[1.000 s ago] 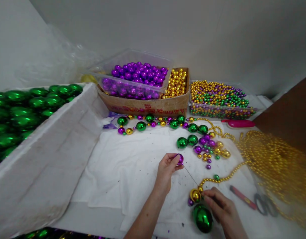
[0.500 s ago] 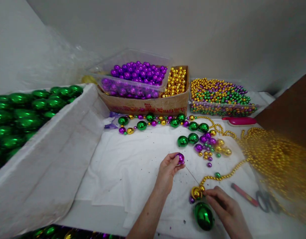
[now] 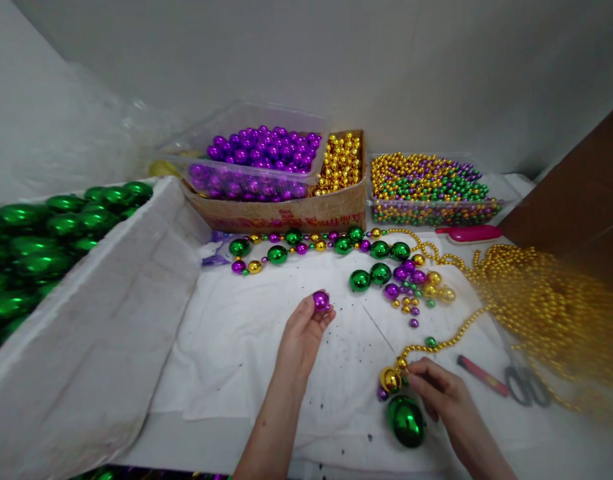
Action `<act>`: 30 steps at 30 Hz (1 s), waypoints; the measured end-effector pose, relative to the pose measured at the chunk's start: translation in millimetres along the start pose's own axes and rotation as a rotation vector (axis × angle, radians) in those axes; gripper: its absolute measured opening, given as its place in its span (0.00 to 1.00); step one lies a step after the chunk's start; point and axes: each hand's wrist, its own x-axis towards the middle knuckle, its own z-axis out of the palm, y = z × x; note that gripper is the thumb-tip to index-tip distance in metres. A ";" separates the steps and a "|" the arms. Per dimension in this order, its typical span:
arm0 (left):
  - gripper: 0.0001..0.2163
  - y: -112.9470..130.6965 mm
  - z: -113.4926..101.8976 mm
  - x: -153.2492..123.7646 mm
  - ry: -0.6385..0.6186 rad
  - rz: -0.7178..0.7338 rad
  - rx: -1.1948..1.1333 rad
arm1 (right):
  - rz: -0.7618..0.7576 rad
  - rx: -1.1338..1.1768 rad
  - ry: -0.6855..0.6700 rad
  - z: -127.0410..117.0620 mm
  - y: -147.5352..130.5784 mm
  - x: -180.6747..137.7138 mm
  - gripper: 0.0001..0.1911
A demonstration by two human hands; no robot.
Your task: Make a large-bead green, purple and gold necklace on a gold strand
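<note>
My left hand (image 3: 301, 333) pinches a purple bead (image 3: 321, 301) over the white cloth (image 3: 246, 347). My right hand (image 3: 436, 390) pinches the bead string beside a gold bead (image 3: 390, 379), just above a large green bead (image 3: 405, 421) and a tiny purple one. A thin wire runs from the string's end towards the middle of the cloth; whether it reaches the purple bead I cannot tell. A strand of small gold beads (image 3: 451, 339) trails off to the right. Loose green, purple and gold beads (image 3: 406, 283) lie beyond the hands.
A finished strand of mixed beads (image 3: 306, 245) lies along the back. Behind it are a cardboard box (image 3: 286, 213) with purple and gold beads and a clear tray of small mixed beads (image 3: 426, 187). Green beads (image 3: 41, 233) fill a box at left. Scissors (image 3: 529, 387), a red tool (image 3: 481, 375), a gold bead heap (image 3: 546, 307) lie right.
My left hand has drawn the purple bead to the left and a little up, away from my right hand. The right hand has stayed at the gold bead.
</note>
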 end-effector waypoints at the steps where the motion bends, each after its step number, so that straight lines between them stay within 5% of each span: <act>1: 0.10 0.1 4.1 -5.3 -0.084 -0.061 0.029 | -0.009 0.014 0.011 2.9 -3.0 3.7 0.14; 4: 0.11 1.7 19.5 -19.3 -0.303 -0.171 0.133 | -0.124 -0.024 -0.019 13.2 -20.8 16.0 0.13; 13: 0.15 57.0 49.4 -30.1 -0.337 0.122 0.080 | -0.586 -0.341 -0.055 34.4 -134.6 34.7 0.12; 19: 0.16 99.9 68.2 -50.4 -0.280 0.362 0.080 | -0.509 -0.114 -0.314 49.1 -185.3 42.1 0.07; 24: 0.16 101.3 53.5 -45.3 -0.235 0.376 0.021 | -0.437 -0.160 -0.386 50.2 -178.7 49.4 0.05; 30: 0.12 47.1 13.6 -17.4 -0.129 -0.116 -0.254 | -0.394 -0.307 -0.114 42.4 -120.6 53.9 0.09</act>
